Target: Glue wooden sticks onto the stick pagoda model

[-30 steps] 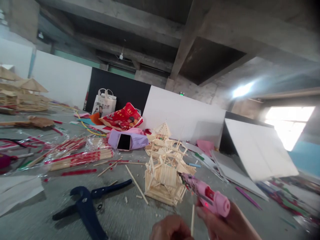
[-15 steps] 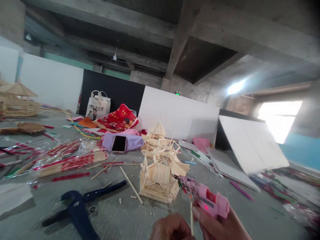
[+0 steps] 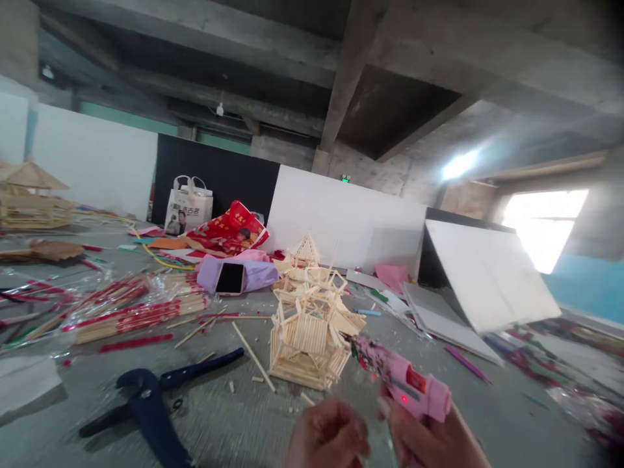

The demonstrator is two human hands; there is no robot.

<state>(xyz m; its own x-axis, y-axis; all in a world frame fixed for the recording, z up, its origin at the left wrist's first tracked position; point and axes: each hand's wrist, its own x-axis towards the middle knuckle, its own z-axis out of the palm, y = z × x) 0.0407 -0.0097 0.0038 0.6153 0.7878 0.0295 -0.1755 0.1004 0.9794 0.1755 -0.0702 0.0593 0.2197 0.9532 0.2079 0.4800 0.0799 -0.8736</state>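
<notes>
At the bottom edge my right hand (image 3: 433, 439) is wrapped round a pink glue gun (image 3: 404, 383), whose tip points left toward a small house made of wooden sticks (image 3: 305, 341). My left hand (image 3: 326, 435) sits just left of it, fingers curled into a blurred fist; the thin stick it held earlier no longer shows. A second stick structure (image 3: 312, 279) stands behind the house.
Blue cutters (image 3: 151, 406) lie at the lower left. Bundles of chopsticks in red wrappers (image 3: 136, 312) spread at the left. A phone (image 3: 230, 278) rests on a purple cloth. White boards (image 3: 487, 279) lean at the right; bags stand by the back wall.
The stick that stood up from my left hand is no longer visible. Both hands stay low in front of the stick house; the view shifted slightly.
</notes>
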